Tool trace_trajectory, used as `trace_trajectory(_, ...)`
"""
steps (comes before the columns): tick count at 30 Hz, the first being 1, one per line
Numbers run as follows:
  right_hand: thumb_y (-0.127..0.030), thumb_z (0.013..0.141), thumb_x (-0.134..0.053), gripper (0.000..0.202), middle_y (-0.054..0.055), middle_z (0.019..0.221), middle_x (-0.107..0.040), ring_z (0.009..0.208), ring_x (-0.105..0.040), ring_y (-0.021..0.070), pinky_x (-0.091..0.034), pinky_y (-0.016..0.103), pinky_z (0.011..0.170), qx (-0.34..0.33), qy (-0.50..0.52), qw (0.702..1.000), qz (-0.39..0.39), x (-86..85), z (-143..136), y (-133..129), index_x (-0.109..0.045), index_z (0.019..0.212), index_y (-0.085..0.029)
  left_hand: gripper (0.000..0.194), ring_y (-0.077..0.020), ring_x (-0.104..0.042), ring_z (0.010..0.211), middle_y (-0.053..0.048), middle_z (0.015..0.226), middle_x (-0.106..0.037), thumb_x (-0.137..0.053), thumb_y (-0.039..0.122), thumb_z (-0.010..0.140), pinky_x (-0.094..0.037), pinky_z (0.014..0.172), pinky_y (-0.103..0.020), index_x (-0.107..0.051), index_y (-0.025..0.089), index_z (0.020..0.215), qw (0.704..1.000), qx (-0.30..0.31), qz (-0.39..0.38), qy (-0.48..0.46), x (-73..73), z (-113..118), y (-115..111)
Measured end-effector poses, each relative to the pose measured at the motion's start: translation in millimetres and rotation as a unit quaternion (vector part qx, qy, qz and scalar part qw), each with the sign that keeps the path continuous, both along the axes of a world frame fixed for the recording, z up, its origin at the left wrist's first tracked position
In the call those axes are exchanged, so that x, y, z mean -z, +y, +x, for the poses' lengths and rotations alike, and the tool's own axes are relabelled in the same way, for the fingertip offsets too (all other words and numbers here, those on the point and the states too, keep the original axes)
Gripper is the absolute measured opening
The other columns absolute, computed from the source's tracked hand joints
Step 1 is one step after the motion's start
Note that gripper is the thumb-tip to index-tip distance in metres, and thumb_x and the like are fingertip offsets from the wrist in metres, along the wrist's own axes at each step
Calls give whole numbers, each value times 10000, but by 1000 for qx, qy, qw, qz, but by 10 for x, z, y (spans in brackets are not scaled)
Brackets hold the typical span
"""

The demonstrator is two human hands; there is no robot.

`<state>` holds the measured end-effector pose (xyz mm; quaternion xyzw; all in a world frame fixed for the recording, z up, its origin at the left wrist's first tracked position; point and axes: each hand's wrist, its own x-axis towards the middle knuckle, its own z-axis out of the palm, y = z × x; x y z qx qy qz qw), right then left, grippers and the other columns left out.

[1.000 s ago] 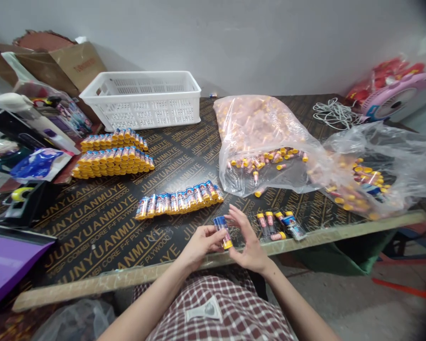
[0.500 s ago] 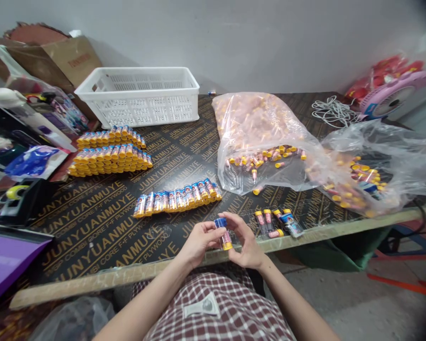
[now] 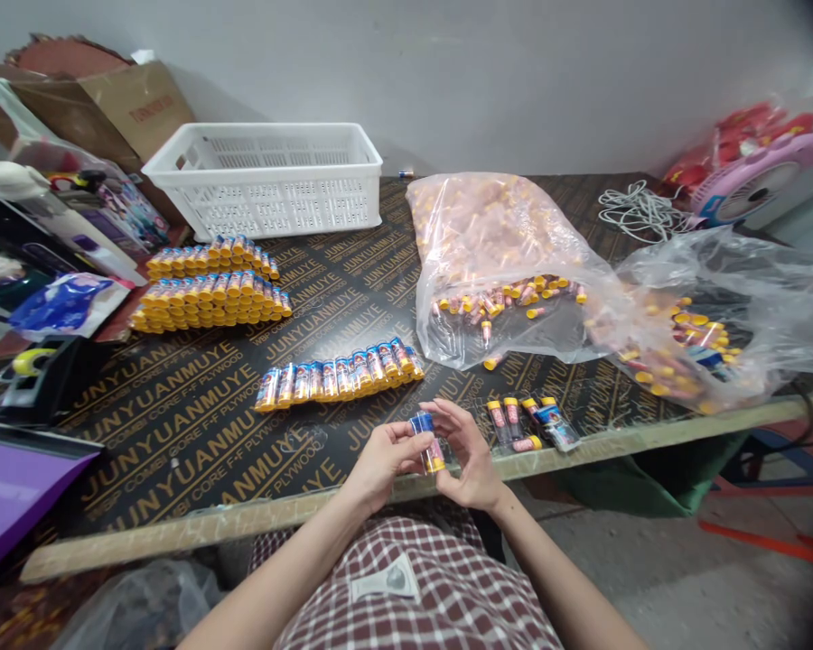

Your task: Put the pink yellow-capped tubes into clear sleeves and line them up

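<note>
Over the table's front edge, my left hand [image 3: 381, 462] pinches a small tube [image 3: 433, 453] between thumb and fingers. The tube has a blue upper part, a pinkish middle and a yellow end, and it stands nearly upright. My right hand [image 3: 471, 460] curves round its right side, fingertips at the blue end and thumb by the yellow end. Just beyond, a row of wrapped tubes [image 3: 339, 377] lies side by side, blue ends away from me. Right of my hands are several loose yellow-capped tubes [image 3: 512, 422] and a blue printed wrapper [image 3: 556, 426].
A large clear bag [image 3: 501, 226] of yellow-capped tubes lies open behind, with a second open bag [image 3: 701, 338] to its right. Stacked wrapped tubes [image 3: 210, 293] stand left, before a white basket [image 3: 271, 200]. A pink fan [image 3: 752, 185] and white cable [image 3: 643, 212] are far right.
My right fingers have lifted slightly at the tube's blue end. The tube stays in almost the same place, and the view has shifted a little.
</note>
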<state>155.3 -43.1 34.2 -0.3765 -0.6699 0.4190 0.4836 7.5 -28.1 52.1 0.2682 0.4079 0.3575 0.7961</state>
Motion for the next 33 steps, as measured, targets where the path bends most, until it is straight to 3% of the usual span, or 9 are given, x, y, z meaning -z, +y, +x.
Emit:
trace_trajectory(4, -122, 656, -574, 816, 114, 1390, -375, 1195, -478, 242, -423, 413, 996, -21, -19, 1000, -9, -15, 41, 37, -221, 1380, -251, 368, -107, -566, 560, -57, 690, -654, -778, 391, 573, -437, 559, -224, -664, 98, 764, 999, -13, 15, 31, -10, -44, 60)
trace_trajectory(8, -229, 710, -648, 841, 105, 1439, -287, 1213, -450, 249, -403, 442, 1006, 35, -73, 997, -13, -1, 186, 105, -177, 1406, -270, 396, -134, -571, 523, -42, 617, -652, -751, 434, 583, -433, 545, -244, -620, 125, 793, 965, -94, 137, 201, -24, -334, 349)
trace_trajectory(11, -279, 770, -620, 721, 104, 1391, -354, 1184, -470, 241, -422, 445, 972, 116, -135, 984, -1, 66, 349, 214, -249, 1388, -267, 519, -157, -570, 528, 18, 554, -611, -734, 453, 596, -407, 549, -243, -569, 169, 998, 864, -171, 245, 405, -9, -636, 649)
trace_trajectory(14, -324, 811, -576, 482, 96, 1317, -432, 1213, -435, 248, -392, 450, 984, 188, -237, 953, 37, 176, 564, 421, -451, 1270, -245, 513, -188, -589, 581, 24, 566, -590, -696, 466, 640, -386, 578, -250, -551, 198, 1053, 758, -146, 291, 566, 24, -823, 880)
trace_trajectory(20, -381, 828, -532, 313, 126, 1058, -593, 1033, -523, 257, -404, 389, 883, 309, -484, 819, 1, 339, 1070, 930, -615, 1037, -164, 365, -209, -572, 583, -22, 583, -595, -557, 465, 784, -309, 567, -249, -596, 199, 1031, 649, -111, 330, 676, -48, -795, 872)
trace_trajectory(23, -460, 808, -535, 368, 157, 900, -611, 942, -527, 316, -390, 436, 803, 327, -518, 790, -29, 354, 1213, 1103, -637, 939, -131, 285, -170, -529, 533, -21, 558, -580, -516, 451, 817, -290, 555, -239, -650, 199, 813, 669, -131, 370, 631, -45, -657, 670)
trace_trajectory(26, -513, 772, -561, 457, 178, 888, -584, 913, -523, 341, -387, 432, 753, 330, -540, 773, -50, 372, 1241, 1230, -623, 971, -106, 300, -158, -519, 531, -33, 573, -604, -557, 450, 788, -289, 548, -239, -642, 206, 636, 721, -44, 402, 563, 127, -461, 435)
trace_trajectory(29, -437, 777, -576, 422, 147, 903, -556, 838, -550, 282, -400, 360, 711, 300, -545, 781, -59, 403, 1192, 1286, -605, 1050, -117, 224, -184, -553, 608, -40, 660, -631, -677, 435, 684, -298, 561, -248, -648, 214, 663, 745, 61, 384, 542, 400, -287, 260)
trace_trajectory(33, -219, 775, -551, 375, 90, 910, -547, 784, -569, 204, -416, 294, 717, 224, -531, 816, -47, 429, 1062, 1159, -577, 1144, -162, 152, -186, -565, 683, -33, 740, -624, -688, 342, 692, -317, 599, -254, -620, 209, 723, 749, 90, 348, 557, 619, -183, 181)
